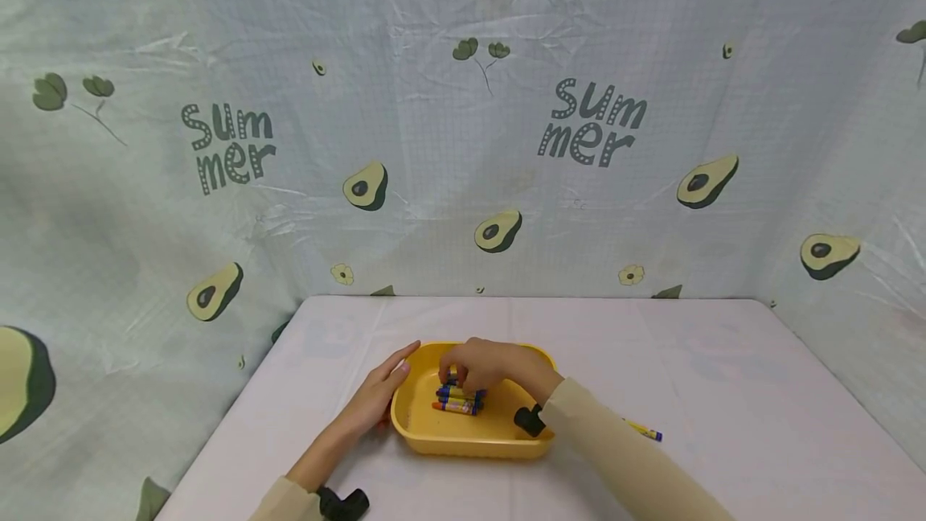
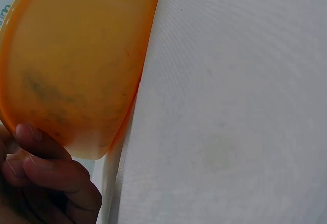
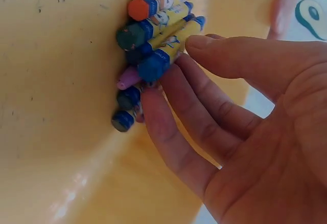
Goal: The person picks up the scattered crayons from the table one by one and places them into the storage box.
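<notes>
A yellow tray (image 1: 470, 447) lies on the table with several wax crayons (image 1: 456, 408) in yellow and blue wrappers side by side in it. My right hand (image 1: 481, 364) reaches into the tray over them. Its thumb and fingers pinch a blue crayon (image 3: 156, 65) that lies across the others. Around it are an orange crayon (image 3: 140, 8), a green crayon (image 3: 132, 36) and a pink crayon tip (image 3: 127, 78). My left hand (image 1: 372, 400) rests along the tray's left side, thumb by the rim and fingertips against the outer wall (image 2: 76, 55).
Right of the tray a crayon (image 1: 644, 430) in a yellow and blue wrapper lies on the white-covered table (image 1: 723, 392), partly behind the right sleeve. Something red (image 1: 384, 421) shows beside the tray under the left hand. A printed curtain (image 1: 434, 119) hangs behind the table.
</notes>
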`<action>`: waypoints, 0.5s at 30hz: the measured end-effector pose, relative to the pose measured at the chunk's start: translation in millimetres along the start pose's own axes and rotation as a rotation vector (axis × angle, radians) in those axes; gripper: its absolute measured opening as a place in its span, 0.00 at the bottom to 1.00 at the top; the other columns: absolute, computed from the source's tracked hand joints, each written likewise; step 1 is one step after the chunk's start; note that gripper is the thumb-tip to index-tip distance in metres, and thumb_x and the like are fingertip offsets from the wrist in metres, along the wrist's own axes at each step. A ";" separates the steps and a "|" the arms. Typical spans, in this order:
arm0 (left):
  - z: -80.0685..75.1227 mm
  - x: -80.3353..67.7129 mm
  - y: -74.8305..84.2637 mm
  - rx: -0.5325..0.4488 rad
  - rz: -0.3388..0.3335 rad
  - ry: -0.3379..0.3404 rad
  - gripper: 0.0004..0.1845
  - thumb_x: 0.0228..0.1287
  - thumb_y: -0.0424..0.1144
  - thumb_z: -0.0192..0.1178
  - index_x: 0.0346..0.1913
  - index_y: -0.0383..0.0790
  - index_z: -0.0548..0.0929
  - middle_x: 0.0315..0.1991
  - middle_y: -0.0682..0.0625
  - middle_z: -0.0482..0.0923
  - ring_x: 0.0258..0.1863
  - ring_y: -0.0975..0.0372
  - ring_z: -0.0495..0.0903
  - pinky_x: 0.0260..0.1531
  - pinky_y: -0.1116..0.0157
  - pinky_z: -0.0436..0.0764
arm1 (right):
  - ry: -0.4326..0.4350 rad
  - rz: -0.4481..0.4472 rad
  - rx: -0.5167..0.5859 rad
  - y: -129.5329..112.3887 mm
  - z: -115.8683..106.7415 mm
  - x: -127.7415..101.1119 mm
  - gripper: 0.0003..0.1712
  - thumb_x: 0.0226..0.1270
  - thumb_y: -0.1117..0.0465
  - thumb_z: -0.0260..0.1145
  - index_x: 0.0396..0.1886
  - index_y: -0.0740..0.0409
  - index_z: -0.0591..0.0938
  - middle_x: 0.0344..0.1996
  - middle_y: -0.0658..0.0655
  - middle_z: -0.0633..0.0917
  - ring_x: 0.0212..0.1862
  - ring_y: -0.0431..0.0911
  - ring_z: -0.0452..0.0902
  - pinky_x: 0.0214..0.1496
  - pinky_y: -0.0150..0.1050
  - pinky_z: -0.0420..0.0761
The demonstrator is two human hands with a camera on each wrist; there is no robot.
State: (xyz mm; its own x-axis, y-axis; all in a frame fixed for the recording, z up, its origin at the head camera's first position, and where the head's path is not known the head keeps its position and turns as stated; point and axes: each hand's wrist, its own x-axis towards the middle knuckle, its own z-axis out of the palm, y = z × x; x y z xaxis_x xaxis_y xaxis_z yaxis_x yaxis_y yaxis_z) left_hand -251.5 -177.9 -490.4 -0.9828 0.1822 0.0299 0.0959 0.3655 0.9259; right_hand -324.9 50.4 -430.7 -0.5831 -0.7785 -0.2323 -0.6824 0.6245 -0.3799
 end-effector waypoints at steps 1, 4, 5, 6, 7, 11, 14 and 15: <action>0.0 -0.3 -0.4 -0.001 0.003 0.002 0.27 0.86 0.50 0.39 0.82 0.52 0.60 0.65 0.36 0.73 0.13 0.64 0.63 0.14 0.69 0.66 | 0.006 -0.005 -0.005 0.3 -0.3 -1.7 0.20 0.67 0.69 0.69 0.55 0.47 0.86 0.37 0.48 0.85 0.35 0.39 0.77 0.39 0.29 0.81; 0.5 -0.7 -1.4 -0.003 0.007 0.003 0.28 0.86 0.51 0.39 0.82 0.51 0.60 0.67 0.35 0.72 0.13 0.64 0.63 0.14 0.69 0.66 | 0.041 -0.028 -0.028 2.4 -3.2 -12.7 0.18 0.69 0.66 0.70 0.55 0.47 0.86 0.35 0.47 0.84 0.34 0.38 0.76 0.39 0.28 0.80; 0.7 -0.8 -1.4 -0.003 0.006 0.003 0.28 0.86 0.51 0.39 0.82 0.51 0.60 0.67 0.35 0.72 0.13 0.64 0.63 0.14 0.69 0.66 | 0.057 -0.038 -0.028 3.2 -5.2 -18.5 0.17 0.69 0.66 0.70 0.56 0.48 0.86 0.35 0.46 0.84 0.34 0.38 0.75 0.39 0.28 0.80; 0.9 -0.9 -1.4 -0.004 0.004 0.002 0.28 0.86 0.51 0.39 0.82 0.51 0.60 0.67 0.35 0.72 0.13 0.64 0.63 0.14 0.69 0.66 | 0.072 -0.048 -0.024 4.0 -7.7 -25.6 0.16 0.70 0.65 0.70 0.55 0.49 0.86 0.34 0.46 0.84 0.35 0.38 0.75 0.40 0.29 0.80; 1.1 -0.8 -1.4 -0.004 0.002 0.002 0.28 0.86 0.50 0.39 0.82 0.51 0.59 0.68 0.35 0.72 0.13 0.64 0.63 0.14 0.69 0.66 | 0.088 -0.059 -0.021 5.5 -10.4 -33.3 0.16 0.70 0.65 0.69 0.55 0.49 0.86 0.34 0.46 0.83 0.35 0.38 0.76 0.41 0.29 0.80; 1.5 -0.3 -1.0 -0.001 0.005 0.002 0.27 0.87 0.48 0.38 0.82 0.50 0.59 0.72 0.36 0.70 0.20 0.62 0.71 0.16 0.69 0.68 | 0.145 -0.082 0.031 12.7 -24.6 -71.3 0.15 0.70 0.66 0.68 0.54 0.49 0.85 0.36 0.46 0.84 0.39 0.39 0.78 0.44 0.32 0.81; 1.4 0.3 -0.5 -0.003 0.014 0.023 0.27 0.86 0.47 0.39 0.82 0.49 0.61 0.75 0.38 0.68 0.36 0.57 0.79 0.23 0.70 0.72 | 0.186 -0.064 0.059 24.5 -32.4 -100.3 0.15 0.70 0.65 0.68 0.53 0.47 0.85 0.38 0.46 0.85 0.42 0.40 0.79 0.45 0.33 0.82; 1.3 0.5 -0.3 -0.005 0.014 0.031 0.27 0.86 0.47 0.40 0.81 0.50 0.62 0.76 0.39 0.67 0.43 0.56 0.80 0.26 0.70 0.73 | 0.200 -0.055 0.067 29.9 -33.5 -109.3 0.15 0.70 0.65 0.68 0.53 0.47 0.85 0.38 0.46 0.85 0.42 0.40 0.79 0.45 0.33 0.82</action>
State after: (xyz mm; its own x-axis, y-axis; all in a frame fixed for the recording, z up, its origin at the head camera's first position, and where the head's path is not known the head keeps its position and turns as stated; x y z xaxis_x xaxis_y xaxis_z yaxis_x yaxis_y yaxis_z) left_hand -251.8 -176.7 -491.1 -0.9858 0.1586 0.0545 0.1089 0.3587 0.9271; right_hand -296.4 156.3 -386.7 -0.6261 -0.7791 -0.0301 -0.6888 0.5708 -0.4469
